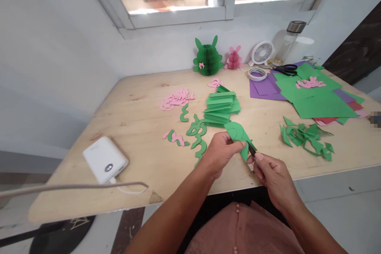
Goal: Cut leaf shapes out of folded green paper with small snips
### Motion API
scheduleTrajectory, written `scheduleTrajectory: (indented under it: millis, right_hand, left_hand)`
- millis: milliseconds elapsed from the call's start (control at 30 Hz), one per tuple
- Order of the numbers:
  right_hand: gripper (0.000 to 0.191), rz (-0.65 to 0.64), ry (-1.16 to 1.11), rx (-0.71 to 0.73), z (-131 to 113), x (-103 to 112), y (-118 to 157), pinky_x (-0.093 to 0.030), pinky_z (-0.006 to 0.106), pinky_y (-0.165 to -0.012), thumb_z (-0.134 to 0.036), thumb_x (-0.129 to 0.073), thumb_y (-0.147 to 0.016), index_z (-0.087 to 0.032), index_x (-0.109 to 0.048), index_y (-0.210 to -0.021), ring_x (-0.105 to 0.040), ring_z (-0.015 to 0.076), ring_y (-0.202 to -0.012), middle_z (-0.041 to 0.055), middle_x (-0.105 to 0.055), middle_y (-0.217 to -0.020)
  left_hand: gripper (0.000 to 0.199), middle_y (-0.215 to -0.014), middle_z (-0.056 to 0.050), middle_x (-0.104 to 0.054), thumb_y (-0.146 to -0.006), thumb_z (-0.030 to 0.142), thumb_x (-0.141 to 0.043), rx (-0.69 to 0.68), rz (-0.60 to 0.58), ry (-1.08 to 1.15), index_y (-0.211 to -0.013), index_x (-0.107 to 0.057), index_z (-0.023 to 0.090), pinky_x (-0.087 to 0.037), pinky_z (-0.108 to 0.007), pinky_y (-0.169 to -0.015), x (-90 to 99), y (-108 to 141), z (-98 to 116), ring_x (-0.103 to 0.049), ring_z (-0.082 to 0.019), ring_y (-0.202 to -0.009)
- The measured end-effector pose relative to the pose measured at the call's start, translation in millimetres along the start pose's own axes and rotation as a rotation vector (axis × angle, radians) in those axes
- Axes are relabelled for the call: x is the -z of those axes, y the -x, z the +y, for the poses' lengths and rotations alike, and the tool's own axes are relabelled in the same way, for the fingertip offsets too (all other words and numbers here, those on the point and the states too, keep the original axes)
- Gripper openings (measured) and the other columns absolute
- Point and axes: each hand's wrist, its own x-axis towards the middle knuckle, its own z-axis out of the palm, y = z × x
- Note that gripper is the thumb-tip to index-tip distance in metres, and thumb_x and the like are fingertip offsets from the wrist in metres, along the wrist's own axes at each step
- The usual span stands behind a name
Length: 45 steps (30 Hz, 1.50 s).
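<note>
Pinching green paper (236, 131) and dark scissors (251, 150), hands (219, 154) (274, 177) closed, above tabletop (143, 127).

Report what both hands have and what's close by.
Left hand: pinching green paper piece. Right hand: on dark scissors, blades at the paper. Folded green stack just beyond.
</note>
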Motion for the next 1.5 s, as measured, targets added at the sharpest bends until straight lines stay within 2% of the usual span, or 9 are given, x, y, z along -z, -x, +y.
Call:
scheduleTrajectory:
  millis: [600, 833, 1100, 1500]
  right_hand:
    - [0.047, -0.021, 0.018, -0.010, -4, 1, 0, -0.015, 0.023, -0.043, -0.057, -0.055, -0.083, -0.013, -0.067, -0.073, -0.021, 0.0077, -0.044, -0.0063, -0.029, -0.047]
    - [0.045, -0.008, 0.019, -0.011, -3, 0, 0, -0.014, 0.024, -0.044, -0.057, -0.056, -0.083, -0.014, -0.068, -0.076, -0.021, 0.0086, -0.045, -0.0065, -0.029, -0.048]
    - [0.047, -0.004, 0.043, -0.011, 1, 1, 0, -0.015, 0.024, -0.044, -0.057, -0.056, -0.083, -0.013, -0.069, -0.077, -0.023, 0.0086, -0.045, -0.0059, -0.032, -0.048]
    - [0.046, -0.006, 0.032, 0.000, 0, 1, 0, -0.017, 0.024, -0.044, -0.056, -0.055, -0.084, -0.013, -0.069, -0.075, -0.024, 0.0087, -0.045, -0.0057, -0.032, -0.049]
  left_hand:
    - [0.010, -0.067, -0.002, -0.063, -0.066, 0.023, -0.064, 0.007, -0.049, -0.036, -0.069, -0.067, 0.013, -0.042, -0.030, -0.071, 3.5, -1, 6, -0.056, -0.015, -0.069]
    - [0.020, -0.077, -0.004, -0.066, -0.065, 0.029, -0.069, 0.073, 0.048, 0.000, -0.077, -0.068, 0.013, -0.040, -0.029, -0.070, 5.9, 1, -3, -0.054, -0.014, -0.068]
    - [0.018, -0.065, -0.004, -0.064, -0.066, 0.031, -0.069, 0.011, 0.006, -0.018, -0.064, -0.066, 0.013, -0.040, -0.027, -0.066, 5.9, 2, 0, -0.054, -0.014, -0.063]
    - [0.015, -0.064, -0.002, -0.063, -0.066, 0.028, -0.068, 0.009, -0.013, -0.040, -0.063, -0.066, 0.014, -0.040, -0.027, -0.065, 2.4, 3, 5, -0.053, -0.013, -0.062]
